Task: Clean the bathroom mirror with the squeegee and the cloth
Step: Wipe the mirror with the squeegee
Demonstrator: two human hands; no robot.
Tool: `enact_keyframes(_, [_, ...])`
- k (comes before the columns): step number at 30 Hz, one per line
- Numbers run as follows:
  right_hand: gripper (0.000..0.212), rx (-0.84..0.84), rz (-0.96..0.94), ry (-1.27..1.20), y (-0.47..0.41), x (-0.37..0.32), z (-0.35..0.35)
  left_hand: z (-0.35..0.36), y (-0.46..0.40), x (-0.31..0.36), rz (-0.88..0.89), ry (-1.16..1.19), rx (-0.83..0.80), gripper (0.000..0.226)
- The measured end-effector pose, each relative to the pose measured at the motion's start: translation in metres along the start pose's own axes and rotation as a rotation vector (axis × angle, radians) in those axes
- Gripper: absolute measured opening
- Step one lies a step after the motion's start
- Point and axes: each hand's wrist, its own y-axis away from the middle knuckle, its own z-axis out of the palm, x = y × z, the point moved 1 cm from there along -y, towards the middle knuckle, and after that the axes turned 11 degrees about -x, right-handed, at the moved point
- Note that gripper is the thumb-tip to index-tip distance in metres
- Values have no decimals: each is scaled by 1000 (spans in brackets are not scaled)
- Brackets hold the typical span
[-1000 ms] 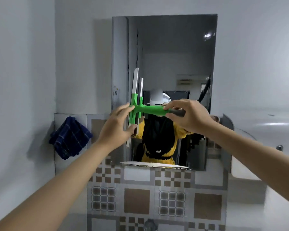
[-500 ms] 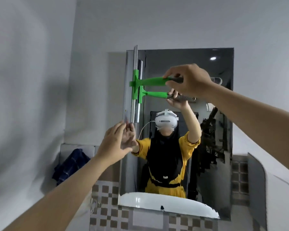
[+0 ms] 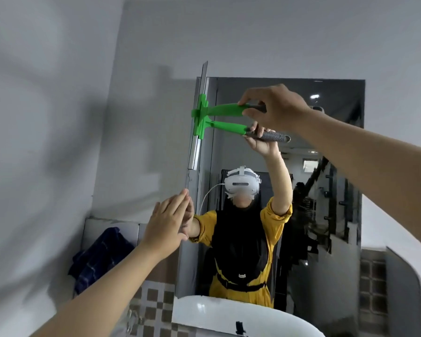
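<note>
The mirror hangs on the grey wall ahead. A green squeegee with a long vertical blade is set against the mirror's upper left edge, its top sticking above the frame. My right hand grips its handle near the dark end. My left hand is flat, fingers straight, touching the mirror's left edge lower down. A dark blue checked cloth hangs on the wall at the lower left, away from both hands.
A white basin rim is reflected along the mirror's bottom. Patterned brown and white tiles cover the wall below. A curved white partition stands at the right. The left wall is close.
My right hand has raised the squeegee from mid mirror to the top left corner. My left hand let go of the blade and now lies flat on the mirror's edge.
</note>
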Motion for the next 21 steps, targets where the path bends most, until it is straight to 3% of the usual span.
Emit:
enact_keyframes(6, [22, -19, -68, 109, -4, 0, -3, 2, -1, 0, -3, -19, 17, 93])
enact_keyframes(11, [23, 4, -118, 172, -12, -3, -8, 5, -3, 3, -8, -10, 130, 83])
enact_keyframes(15, [22, 2, -108, 171, -14, 0, -8, 8, -4, 2, 67, 8, 241, 58])
enact_keyframes(18, [22, -10, -119, 177, -15, 1, -9, 6, -3, 0, 3, 15, 117, 81])
enact_keyframes(21, [22, -11, -131, 169, -15, 3, -9, 2, 1, -1, -10, 57, 54, 89])
